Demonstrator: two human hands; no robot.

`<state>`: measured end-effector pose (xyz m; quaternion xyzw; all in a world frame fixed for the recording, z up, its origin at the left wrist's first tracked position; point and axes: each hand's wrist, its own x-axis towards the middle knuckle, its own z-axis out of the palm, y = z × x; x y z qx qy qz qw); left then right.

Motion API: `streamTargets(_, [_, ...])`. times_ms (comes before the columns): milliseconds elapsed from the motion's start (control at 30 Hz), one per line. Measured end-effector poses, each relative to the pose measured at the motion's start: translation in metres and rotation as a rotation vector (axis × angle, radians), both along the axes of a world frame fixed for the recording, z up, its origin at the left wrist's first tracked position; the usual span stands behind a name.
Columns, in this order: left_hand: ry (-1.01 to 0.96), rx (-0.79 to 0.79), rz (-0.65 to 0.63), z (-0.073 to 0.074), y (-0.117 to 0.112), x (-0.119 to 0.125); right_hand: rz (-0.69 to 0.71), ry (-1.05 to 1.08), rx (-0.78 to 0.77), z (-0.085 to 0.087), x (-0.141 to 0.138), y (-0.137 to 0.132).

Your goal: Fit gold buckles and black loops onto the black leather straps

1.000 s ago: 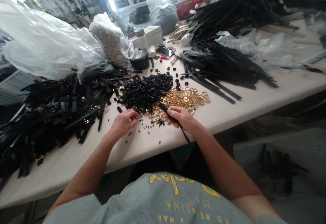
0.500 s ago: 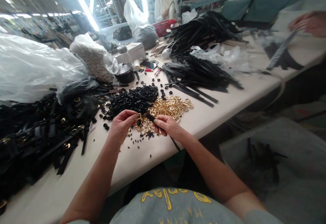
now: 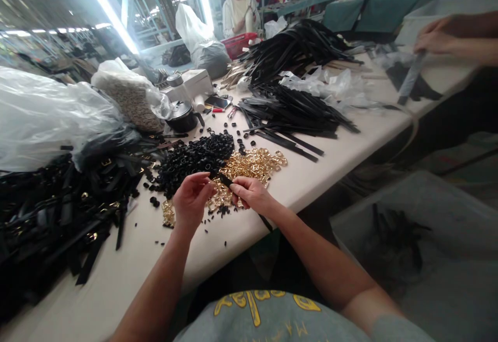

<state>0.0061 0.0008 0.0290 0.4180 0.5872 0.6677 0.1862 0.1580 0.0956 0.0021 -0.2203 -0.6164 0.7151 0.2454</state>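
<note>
Black leather-like material makes the strap [image 3: 224, 179] near the centre of the frame, and the right hand [image 3: 251, 194] holds it, thumb and fingers pressed together on it just behind its end. Its tail shows below this hand, toward the near edge of the table [image 3: 298, 177]. The left hand [image 3: 192, 196] is just to the left; its thumb and first finger are bent toward each other, close to the strap end. Half a second ago, one buckle was well seen in these fingertips; now I cannot make it out, so I cannot tell if they pinch it. For the work, this means that both hands are gathered at the strap end, but the place of the buckle is uncertain. Beyond the hands, the gold pile [image 3: 254, 165] lies against the black loops [image 3: 198, 155], and a small gold group [image 3: 168, 213] now shows left of the left wrist. Long strips [image 3: 295, 111] lie above and to the right. At the upper right of the frame, another person's hand [image 3: 436, 40] holds a grey roll [image 3: 411, 77].
</note>
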Motion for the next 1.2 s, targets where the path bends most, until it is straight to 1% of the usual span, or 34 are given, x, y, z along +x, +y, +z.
streamTargets(100, [-0.364,-0.078,-0.062,0.001,0.005,0.000,0.001,-0.008,0.069,-0.003,0.000,-0.002])
streamTargets(167, [-0.575,-0.159,-0.093,0.001,0.007,-0.002,-0.033,-0.009,0.082,-0.004,-0.001,-0.002])
streamTargets(233, [-0.715,-0.229,-0.134,0.001,0.007,-0.003,-0.078,0.016,0.076,-0.004,-0.001,-0.002])
streamTargets(300, [-0.788,-0.284,-0.186,0.002,0.007,-0.003,-0.122,0.064,0.140,-0.003,-0.002,-0.003])
streamTargets(400, [-0.821,-0.360,-0.272,0.003,0.005,-0.001,-0.151,0.105,0.354,-0.002,-0.002,-0.005])
streamTargets(467, [-0.818,-0.392,-0.314,0.003,0.005,0.002,-0.146,0.082,0.455,-0.002,-0.002,-0.006])
streamTargets(600, [-0.814,-0.414,-0.360,-0.001,0.006,0.004,-0.165,-0.007,0.529,-0.001,0.001,-0.007])
streamTargets(667, [-0.811,-0.416,-0.370,-0.003,0.006,0.004,-0.172,-0.006,0.579,0.001,0.001,-0.008])
streamTargets(767, [-0.821,-0.391,-0.356,-0.006,0.006,0.005,-0.184,0.025,0.670,0.003,0.002,-0.009])
streamTargets(867, [-0.844,-0.351,-0.320,-0.007,0.006,0.008,-0.298,-0.029,0.788,0.006,0.002,-0.011])
streamTargets(933, [-0.845,-0.358,-0.317,-0.007,0.006,0.011,-0.379,-0.105,0.893,0.007,0.003,-0.012])
streamTargets(967, [-0.837,-0.364,-0.318,-0.007,0.006,0.012,-0.396,-0.147,0.948,0.007,0.003,-0.012])
streamTargets(1100, [-0.786,-0.345,-0.289,-0.008,0.006,0.014,-0.345,-0.268,1.109,0.007,0.004,-0.013])
streamTargets(1200, [-0.734,-0.360,-0.265,-0.008,0.006,0.012,-0.305,-0.300,1.157,0.006,0.004,-0.014])
